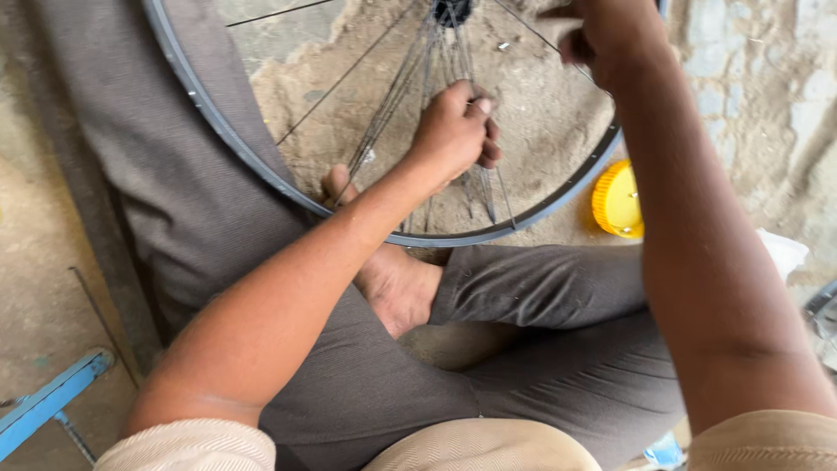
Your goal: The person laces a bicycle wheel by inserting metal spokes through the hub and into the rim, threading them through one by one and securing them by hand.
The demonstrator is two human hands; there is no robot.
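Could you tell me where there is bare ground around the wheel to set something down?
Bare ground shows at far left, between the trouser leg and the blue bar, and at upper right beyond the yellow round lid. Inside the rim it is crowded: the left hand grips bunched spokes, the right hand works near the hub.

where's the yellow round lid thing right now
In the head view, the yellow lid lies on the sandy ground at the right, just outside the wheel rim and beside the right forearm, above the grey trouser leg.
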